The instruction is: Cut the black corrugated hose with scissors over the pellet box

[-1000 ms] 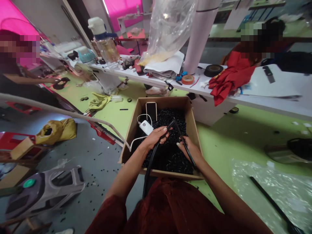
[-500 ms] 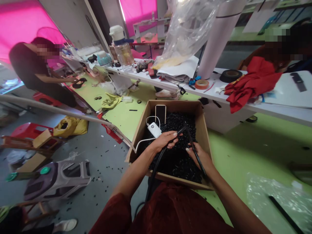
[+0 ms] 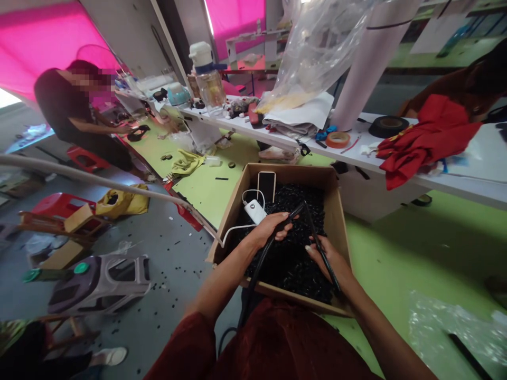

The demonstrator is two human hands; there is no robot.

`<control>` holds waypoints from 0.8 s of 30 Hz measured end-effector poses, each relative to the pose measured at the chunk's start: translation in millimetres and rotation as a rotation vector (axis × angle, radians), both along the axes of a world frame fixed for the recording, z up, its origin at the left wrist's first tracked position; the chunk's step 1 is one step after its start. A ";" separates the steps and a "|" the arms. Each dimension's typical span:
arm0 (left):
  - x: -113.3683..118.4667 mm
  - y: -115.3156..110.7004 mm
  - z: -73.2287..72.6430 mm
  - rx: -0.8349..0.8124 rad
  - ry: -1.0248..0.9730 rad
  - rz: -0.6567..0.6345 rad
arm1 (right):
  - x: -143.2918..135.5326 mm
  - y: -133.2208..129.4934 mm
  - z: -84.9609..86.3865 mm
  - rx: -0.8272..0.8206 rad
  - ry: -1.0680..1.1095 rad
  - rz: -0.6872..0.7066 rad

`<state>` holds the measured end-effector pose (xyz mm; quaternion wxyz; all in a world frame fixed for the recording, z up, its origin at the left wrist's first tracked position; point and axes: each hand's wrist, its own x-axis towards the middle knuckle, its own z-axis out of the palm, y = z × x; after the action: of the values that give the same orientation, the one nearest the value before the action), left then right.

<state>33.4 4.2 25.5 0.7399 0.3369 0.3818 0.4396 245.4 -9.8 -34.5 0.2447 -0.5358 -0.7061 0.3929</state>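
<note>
My left hand (image 3: pixel 271 228) is closed around a black ribbed tube (image 3: pixel 261 258), which runs from my lap up over the cardboard box (image 3: pixel 344 237). Its upper end slants toward the right. In my right hand (image 3: pixel 330 258) is a long, thin black rod-like piece (image 3: pixel 319 241), gripped between thumb and fingers. The tip of this piece meets the tube's end above the box; whether the two are joined I cannot tell. Small black pieces (image 3: pixel 297 264) fill much of the box below both hands. A phone (image 3: pixel 266 186) and a white power bank (image 3: pixel 254 211) with a cable lie inside it.
A green tabletop (image 3: pixel 392 248) surrounds the box. Behind it, a white shelf (image 3: pixel 364 150) carries tape rolls, red cloth (image 3: pixel 430 137) and a bottle (image 3: pixel 209 84). Plastic wrap (image 3: pixel 451 327) lies at right. One person (image 3: pixel 79 121) works at left; another sits far right.
The view has shifted slightly, so the scene sits a little further right. Both hands keep their hold, with the tube and thin piece in nearly the same positions.
</note>
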 end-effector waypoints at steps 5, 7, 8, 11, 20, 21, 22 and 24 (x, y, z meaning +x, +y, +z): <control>-0.1 0.1 -0.7 0.012 -0.050 -0.011 | 0.2 -0.5 1.5 0.002 -0.003 0.008; 0.4 -0.9 -1.2 0.018 -0.055 0.000 | -0.1 -0.8 2.0 0.009 0.004 0.002; 0.7 -1.4 -1.7 0.016 -0.054 0.006 | -0.3 -0.8 2.1 0.009 0.008 -0.003; 1.7 -1.7 -3.9 0.005 -0.040 0.033 | -1.1 -0.8 2.3 -0.003 0.016 -0.021; 6.2 -0.2 -4.1 0.009 0.084 0.142 | -3.9 -2.5 8.6 -0.005 0.008 0.005; 6.2 -0.1 -3.7 0.020 0.101 0.145 | -4.4 -2.7 9.7 -0.010 0.004 0.001; 6.1 0.1 -3.4 0.030 0.116 0.147 | -4.9 -2.9 10.9 -0.012 0.001 0.000; 5.7 0.7 -2.4 0.044 0.140 0.145 | -5.6 -3.4 12.7 -0.013 -0.004 0.020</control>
<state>39.1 4.9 23.1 0.6701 0.3543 0.4462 0.4758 239.8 -13.2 -21.8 0.2357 -0.5312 -0.7094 0.3988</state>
